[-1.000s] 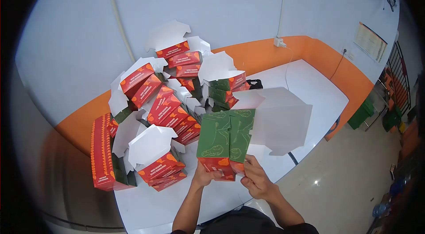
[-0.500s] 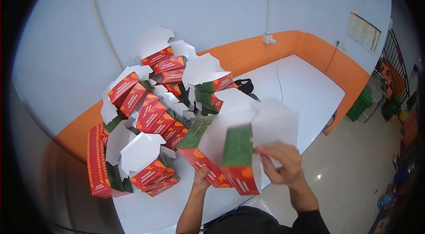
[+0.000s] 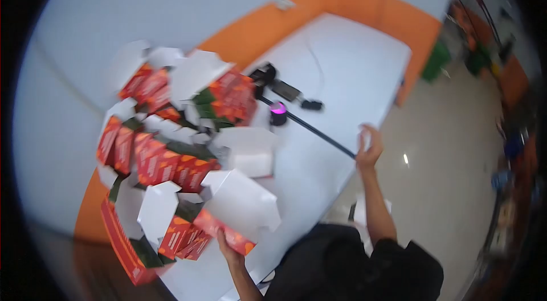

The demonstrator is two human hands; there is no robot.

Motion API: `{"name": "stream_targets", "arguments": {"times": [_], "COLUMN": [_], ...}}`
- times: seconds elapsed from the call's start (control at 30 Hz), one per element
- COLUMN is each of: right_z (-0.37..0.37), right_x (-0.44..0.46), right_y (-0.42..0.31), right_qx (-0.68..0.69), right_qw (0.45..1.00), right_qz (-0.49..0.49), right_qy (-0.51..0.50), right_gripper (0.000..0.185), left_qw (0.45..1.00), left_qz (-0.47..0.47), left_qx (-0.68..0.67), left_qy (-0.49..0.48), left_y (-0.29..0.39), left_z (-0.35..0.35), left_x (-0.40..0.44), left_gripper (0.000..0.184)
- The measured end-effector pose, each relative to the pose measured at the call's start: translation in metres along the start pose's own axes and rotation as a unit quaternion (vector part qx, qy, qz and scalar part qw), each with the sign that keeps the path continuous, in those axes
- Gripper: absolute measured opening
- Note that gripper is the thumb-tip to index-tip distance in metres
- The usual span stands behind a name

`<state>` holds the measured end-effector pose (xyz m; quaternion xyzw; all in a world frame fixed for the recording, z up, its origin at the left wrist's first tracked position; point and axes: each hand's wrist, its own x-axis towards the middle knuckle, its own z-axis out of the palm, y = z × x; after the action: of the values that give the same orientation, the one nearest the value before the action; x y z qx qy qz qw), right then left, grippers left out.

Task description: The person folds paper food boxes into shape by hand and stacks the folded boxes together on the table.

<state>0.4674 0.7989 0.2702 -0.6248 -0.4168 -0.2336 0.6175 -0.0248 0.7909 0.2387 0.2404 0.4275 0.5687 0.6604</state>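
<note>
1. While your left hand (image 3: 231,251) grips the open box (image 3: 242,201) by its red side, your right hand (image 3: 369,150) is empty – fingers loosely curled, parted from the thumb.
2. Your box is just beside the piled boxes (image 3: 165,161) on the desk (image 3: 353,62).
3. Beyond it, a purple-lit device (image 3: 278,116) stands near a black rod (image 3: 319,133).

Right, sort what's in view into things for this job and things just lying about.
Job:
- open carton, gripped by left hand
- piled cartons

Apparently lying about:
- black rod
- purple-lit cylinder
- small black object
</note>
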Motion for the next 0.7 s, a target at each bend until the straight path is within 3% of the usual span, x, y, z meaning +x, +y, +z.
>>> {"name": "stream_targets", "arguments": {"times": [0.07,0.1,0.17,0.23,0.3,0.37,0.43,0.47,0.5,0.53,0.57,0.6,0.67,0.7], "right_z": [-0.080,-0.122,-0.207,-0.265,-0.306,-0.311,-0.301,-0.296,-0.300,-0.310,-0.324,-0.334,-0.346,-0.357], "right_x": [-0.048,-0.080,-0.224,-0.327,-0.479,-0.478,-0.397,-0.352,-0.272,-0.233,-0.194,-0.160,-0.133,-0.140], "right_y": [0.095,0.134,0.216,0.185,0.182,0.114,0.047,0.024,-0.021,-0.047,-0.079,-0.102,-0.125,-0.120], "right_qx": [-0.089,-0.145,-0.254,-0.269,-0.341,-0.175,-0.024,-0.073,-0.044,-0.035,-0.002,0.030,0.054,0.019], "right_qw": [0.960,0.915,0.856,0.668,0.614,0.641,0.710,0.790,0.806,0.881,0.912,0.927,0.931,0.914], "right_qz": [0.227,0.327,0.443,0.684,0.700,0.747,0.685,0.589,0.579,0.471,0.405,0.333,0.288,0.341], "right_qy": [0.136,0.186,0.079,-0.117,-0.126,0.012,0.160,0.156,0.115,0.021,-0.070,-0.168,-0.217,-0.220], "right_gripper": [0.025,0.028,0.054,0.084,0.111,0.100,0.083,0.063,0.058,0.066,0.073,0.080,0.098,0.105], "left_qw": [0.999,0.999,0.998,0.997,0.991,0.973,0.942,0.922,0.905,0.889,0.873,0.864,0.840,0.833], "left_qz": [-0.031,-0.032,-0.036,-0.056,-0.117,-0.179,-0.243,-0.275,-0.304,-0.330,-0.354,-0.361,-0.406,-0.427], "left_qx": [0.008,0.016,0.027,0.039,0.043,0.094,0.151,0.182,0.184,0.181,0.175,0.178,0.176,0.170], "left_qy": [0.016,0.029,0.041,0.042,-0.049,-0.113,-0.176,-0.203,-0.232,-0.260,-0.286,-0.303,-0.315,-0.308], "left_y": [-0.007,-0.011,-0.019,-0.028,-0.035,-0.042,-0.069,-0.081,-0.096,-0.115,-0.137,-0.156,-0.200,-0.220], "left_z": [-0.030,-0.037,-0.031,-0.020,0.010,0.077,0.109,0.124,0.139,0.156,0.174,0.202,0.248,0.253], "left_x": [-0.027,-0.036,-0.034,-0.028,-0.029,-0.036,-0.036,-0.042,-0.049,-0.057,-0.067,-0.089,-0.141,-0.169], "left_gripper": [0.068,0.068,0.068,0.068,0.067,0.066,0.063,0.061,0.062,0.062,0.062,0.062,0.060,0.059]}}
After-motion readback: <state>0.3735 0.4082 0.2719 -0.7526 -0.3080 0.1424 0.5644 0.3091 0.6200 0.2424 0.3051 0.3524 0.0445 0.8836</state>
